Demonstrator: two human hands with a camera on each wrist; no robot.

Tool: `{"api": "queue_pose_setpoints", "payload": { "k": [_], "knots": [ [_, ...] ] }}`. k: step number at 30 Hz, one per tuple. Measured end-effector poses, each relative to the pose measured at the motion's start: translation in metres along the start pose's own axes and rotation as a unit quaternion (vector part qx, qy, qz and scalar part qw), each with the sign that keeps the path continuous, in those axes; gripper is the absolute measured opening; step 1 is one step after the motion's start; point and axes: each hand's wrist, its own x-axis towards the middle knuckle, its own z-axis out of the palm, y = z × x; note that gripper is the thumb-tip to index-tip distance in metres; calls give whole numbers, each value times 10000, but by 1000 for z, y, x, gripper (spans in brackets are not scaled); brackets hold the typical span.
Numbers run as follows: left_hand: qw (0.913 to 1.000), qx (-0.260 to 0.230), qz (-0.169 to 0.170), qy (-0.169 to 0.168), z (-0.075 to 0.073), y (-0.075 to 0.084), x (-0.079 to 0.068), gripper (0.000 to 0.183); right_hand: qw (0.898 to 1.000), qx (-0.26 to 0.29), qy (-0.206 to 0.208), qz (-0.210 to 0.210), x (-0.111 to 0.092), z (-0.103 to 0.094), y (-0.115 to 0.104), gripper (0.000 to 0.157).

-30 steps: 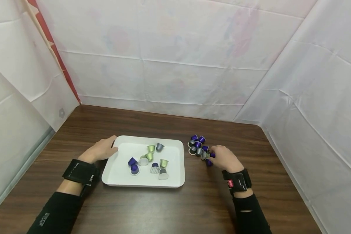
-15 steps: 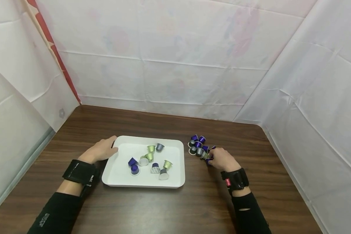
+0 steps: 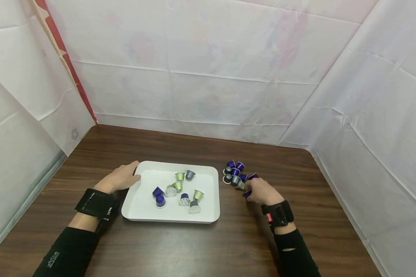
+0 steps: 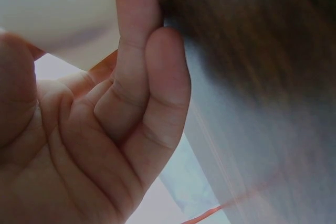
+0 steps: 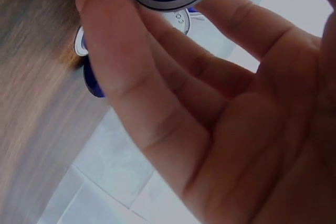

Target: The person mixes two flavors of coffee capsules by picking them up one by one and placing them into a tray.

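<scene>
My left hand (image 3: 120,179) grips the left edge of a white tray (image 3: 142,209), thumb over the rim. In the left wrist view the fingers (image 4: 134,66) curl beside the pale tray. Inside the tray lie several coffee capsules: purple capsules (image 3: 160,201) at the left, green capsules (image 3: 177,186) in the middle and grey ones (image 3: 190,175). My right hand (image 3: 263,191) pinches a purple coffee capsule (image 3: 247,194) at the near end of a cluster on the table. Up close in the right wrist view, that capsule's silver rim (image 5: 176,4) shows at the fingertips.
The cluster of purple, black, grey and green capsules (image 3: 235,171) lies right of the tray on the brown wooden table (image 3: 180,250). White sheeting (image 3: 194,77) hangs behind the table and along both sides. A red strip (image 3: 74,77) runs down the left back corner.
My right hand has shifted slightly toward me and left, onto the nearest purple capsule. A green capsule in the tray has rolled a little to the right. The left hand stays on the tray.
</scene>
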Motion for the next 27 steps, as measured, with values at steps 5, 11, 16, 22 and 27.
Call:
{"api": "queue_pose_setpoints", "payload": {
  "k": [5,11,16,22,27],
  "knots": [
    [10000,26,-15,12,0,0,1,43,9999,76,-90,78,0,2,-2,21],
    [10000,24,-8,8,1,-1,1,43,9998,36,-179,70,-2,1,-3,17],
    [10000,6,-15,-10,0,-1,1,42,9995,196,-185,-152,-8,-4,-8,13],
    [10000,-46,24,-31,-1,0,-1,41,9979,146,52,-627,-15,-11,-18,14],
    [10000,-16,64,-10,-2,0,-2,41,9955,204,205,-902,-20,-14,-26,17]
  ]
}}
